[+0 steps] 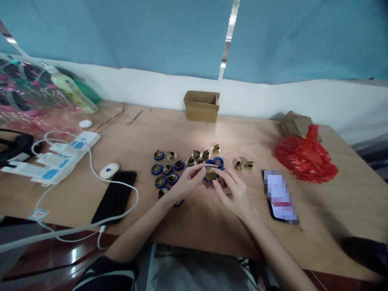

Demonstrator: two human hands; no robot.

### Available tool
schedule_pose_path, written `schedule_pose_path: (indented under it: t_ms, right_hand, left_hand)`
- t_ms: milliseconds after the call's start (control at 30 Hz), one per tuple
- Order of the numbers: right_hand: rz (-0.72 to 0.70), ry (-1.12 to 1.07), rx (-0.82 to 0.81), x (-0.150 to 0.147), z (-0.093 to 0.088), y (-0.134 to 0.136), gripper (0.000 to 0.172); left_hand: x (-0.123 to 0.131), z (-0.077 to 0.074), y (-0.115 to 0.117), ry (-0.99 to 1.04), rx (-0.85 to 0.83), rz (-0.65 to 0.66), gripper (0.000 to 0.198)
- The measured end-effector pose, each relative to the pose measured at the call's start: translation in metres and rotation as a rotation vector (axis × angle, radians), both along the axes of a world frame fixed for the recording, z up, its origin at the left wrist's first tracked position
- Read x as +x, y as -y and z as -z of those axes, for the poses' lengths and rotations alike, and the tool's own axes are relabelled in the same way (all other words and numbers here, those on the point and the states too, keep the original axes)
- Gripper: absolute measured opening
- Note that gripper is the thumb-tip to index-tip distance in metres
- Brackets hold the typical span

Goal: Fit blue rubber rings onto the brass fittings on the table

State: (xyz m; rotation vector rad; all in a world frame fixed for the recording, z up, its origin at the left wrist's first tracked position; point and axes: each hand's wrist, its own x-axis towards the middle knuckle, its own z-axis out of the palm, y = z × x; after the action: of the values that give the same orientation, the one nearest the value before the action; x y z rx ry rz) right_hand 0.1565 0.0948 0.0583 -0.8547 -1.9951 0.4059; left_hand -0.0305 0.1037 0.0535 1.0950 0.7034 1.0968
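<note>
Between my two hands is a round brass-coloured metal part (211, 174) with a blue ring round its edge. My left hand (190, 181) pinches it from the left, its fingers pressed together. From the other side my right hand (234, 190) grips its edge with thumb and fingers. Several similar parts fitted with blue rings (167, 169) lie to the left, partly behind my left forearm. Beyond my hands are several brass parts without a visible ring (205, 154), and two more (237, 165) sit to the right. A loose blue ring (222, 162) lies just past my fingers.
An open cardboard box (201, 111) stands by the wall. On the right are a red plastic bag (306, 159), a brown package (295, 124) and a lit phone (280, 196). A power strip (68, 157), white cable, black phone (115, 196) and bottle (72, 91) occupy the left.
</note>
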Motion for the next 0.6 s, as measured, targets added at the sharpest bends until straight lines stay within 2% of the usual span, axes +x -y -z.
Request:
schedule_pose_path:
  t_ms: [200,600]
  right_hand:
    - [0.004,0.038,0.07,0.0004,0.0012,-0.0016,0.045]
    - [0.012,0.108,0.143,-0.0025,0.0047,0.0036,0.047]
  left_hand:
    - [0.0002,-0.003,0.0004,0.001,-0.012,0.018,0.047]
    - [-0.0012,-0.0043,0.0,0.016,-0.009,0.018,0.045]
